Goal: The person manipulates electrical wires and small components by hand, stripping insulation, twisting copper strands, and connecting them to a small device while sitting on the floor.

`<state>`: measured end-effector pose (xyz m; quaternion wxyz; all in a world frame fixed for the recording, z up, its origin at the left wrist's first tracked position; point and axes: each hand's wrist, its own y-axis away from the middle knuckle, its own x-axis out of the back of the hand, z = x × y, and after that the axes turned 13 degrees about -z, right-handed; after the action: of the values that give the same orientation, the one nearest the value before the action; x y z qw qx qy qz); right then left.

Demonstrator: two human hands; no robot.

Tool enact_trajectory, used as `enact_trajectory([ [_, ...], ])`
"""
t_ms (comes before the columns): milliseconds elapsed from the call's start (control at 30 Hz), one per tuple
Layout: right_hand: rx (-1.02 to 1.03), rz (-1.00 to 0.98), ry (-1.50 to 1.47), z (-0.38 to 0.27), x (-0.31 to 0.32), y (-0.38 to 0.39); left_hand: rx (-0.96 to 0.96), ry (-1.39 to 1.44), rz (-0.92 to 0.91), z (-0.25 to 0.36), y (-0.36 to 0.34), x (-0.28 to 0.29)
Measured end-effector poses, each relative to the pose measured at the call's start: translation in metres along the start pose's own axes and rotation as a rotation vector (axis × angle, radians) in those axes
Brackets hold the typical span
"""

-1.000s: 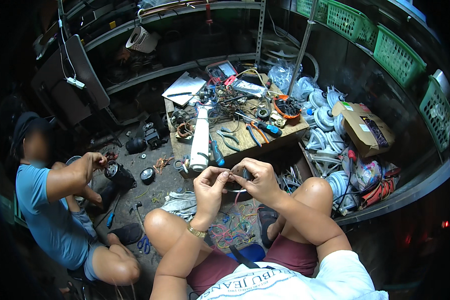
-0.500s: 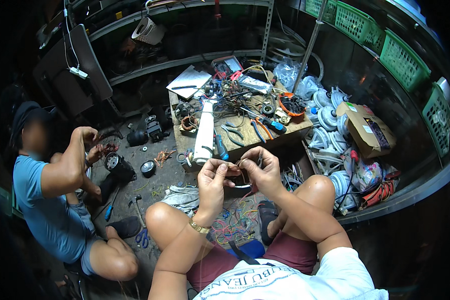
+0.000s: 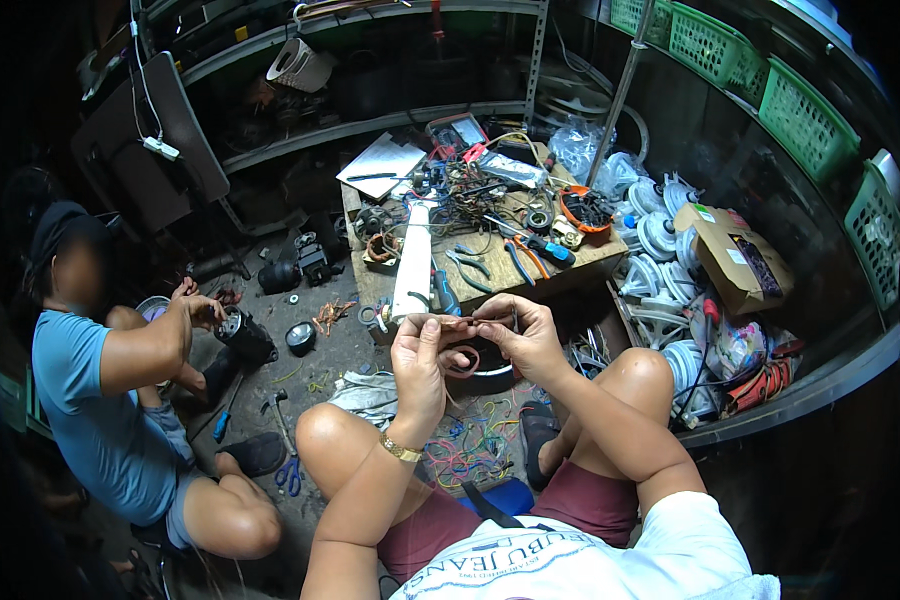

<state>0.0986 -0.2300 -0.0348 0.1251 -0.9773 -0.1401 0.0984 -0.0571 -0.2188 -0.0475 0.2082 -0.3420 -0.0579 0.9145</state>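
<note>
1. Looking down from the head view, I see my left hand (image 3: 418,352) and my right hand (image 3: 523,335) raised together between my knees, just in front of the low wooden table (image 3: 580,268).
2. Both hands are closed in a pinch on a thin reddish-brown wire (image 3: 460,350); it runs straight between the fingertips, and a loop of it hangs below, between the two hands.
3. Just beyond my left hand, a white tube (image 3: 412,262) lies on the table edge, beside blue-handled pliers (image 3: 445,295).
4. Coloured wire scraps (image 3: 465,455) litter the floor between my legs.
5. At my left, well apart, a person in a blue shirt (image 3: 80,400) sits on the floor with both hands on a small dark motor part (image 3: 240,335).
6. Green baskets (image 3: 730,45) hang on the wall at my right.
</note>
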Motion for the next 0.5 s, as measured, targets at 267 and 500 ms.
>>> enact_trajectory([
  [267, -0.012, 0.122, -0.067, 0.001, -0.007, -0.003, -0.108, -0.520, -0.131, -0.016, -0.005, 0.000],
  [500, -0.043, 0.155, -0.161, 0.006, -0.006, -0.002, -0.404, -0.873, -0.119, -0.020, -0.014, -0.006],
])
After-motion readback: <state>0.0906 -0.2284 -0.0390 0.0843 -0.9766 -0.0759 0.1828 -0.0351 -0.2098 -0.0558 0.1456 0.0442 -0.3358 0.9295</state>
